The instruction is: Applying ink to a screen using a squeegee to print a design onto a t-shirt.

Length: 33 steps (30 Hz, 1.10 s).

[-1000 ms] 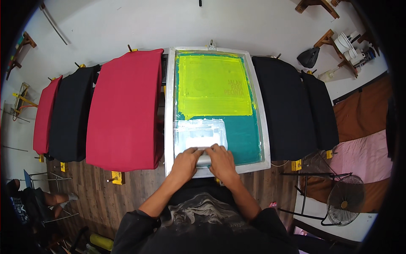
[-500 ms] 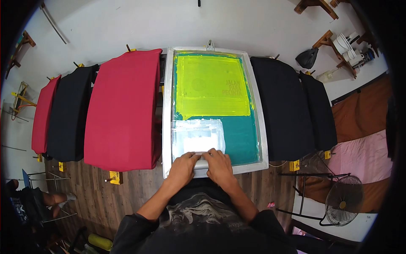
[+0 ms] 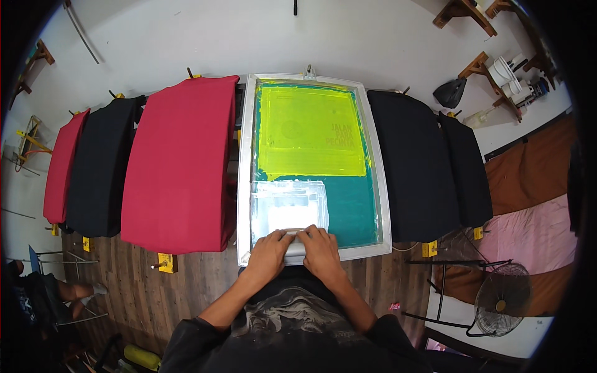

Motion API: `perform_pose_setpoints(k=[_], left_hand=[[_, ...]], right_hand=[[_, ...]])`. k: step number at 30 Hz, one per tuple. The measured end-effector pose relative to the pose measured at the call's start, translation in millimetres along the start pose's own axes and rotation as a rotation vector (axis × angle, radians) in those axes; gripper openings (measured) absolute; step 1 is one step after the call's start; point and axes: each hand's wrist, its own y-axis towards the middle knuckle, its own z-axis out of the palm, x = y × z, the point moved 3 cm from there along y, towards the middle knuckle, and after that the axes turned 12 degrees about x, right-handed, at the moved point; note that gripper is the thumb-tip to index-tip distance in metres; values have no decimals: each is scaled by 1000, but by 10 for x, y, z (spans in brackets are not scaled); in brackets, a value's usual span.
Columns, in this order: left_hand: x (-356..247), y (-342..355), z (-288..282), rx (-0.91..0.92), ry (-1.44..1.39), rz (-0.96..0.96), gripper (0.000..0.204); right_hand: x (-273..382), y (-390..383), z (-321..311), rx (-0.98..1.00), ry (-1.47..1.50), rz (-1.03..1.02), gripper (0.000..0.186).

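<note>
A screen printing frame (image 3: 384,186) with a pale metal rim lies before me. Yellow-green covers the far part of its teal mesh (image 3: 351,211). White ink (image 3: 292,214) is spread in a patch at the near left of the mesh. My left hand (image 3: 268,253) and my right hand (image 3: 318,250) are side by side at the frame's near edge, fingers curled over a grey squeegee (image 3: 295,250). The squeegee's far edge meets the white patch; its blade is mostly hidden by my fingers.
A red shirt (image 3: 177,168) on a board is left of the frame, with black (image 3: 102,168) and red ones beyond. Black shirts (image 3: 413,168) lie on boards to the right. A fan (image 3: 502,298) stands at the lower right. A person's leg (image 3: 78,291) shows at the lower left.
My hands and the squeegee stay at the near end of the frame, with almost the same grip. The whole view has shifted slightly.
</note>
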Motion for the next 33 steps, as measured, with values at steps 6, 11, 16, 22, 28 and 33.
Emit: perform_pose_setpoints(k=[6, 11, 16, 22, 28, 33], left_hand=[[80, 129, -43, -134, 31, 57, 56], [58, -22, 91, -66, 47, 56, 58], [-1, -38, -27, -30, 17, 32, 58], [98, 32, 67, -163, 89, 98, 64], [1, -141, 91, -27, 23, 62, 61], [-71, -80, -56, -90, 48, 39, 58]], right_hand=[[0, 186, -45, -76, -27, 11, 39], [-19, 3, 143, -40, -32, 27, 44], [59, 0, 6, 51, -13, 26, 48], [-13, 58, 151, -46, -46, 45, 47], [74, -124, 108, 1, -19, 30, 46], [98, -51, -29, 26, -16, 50, 46]])
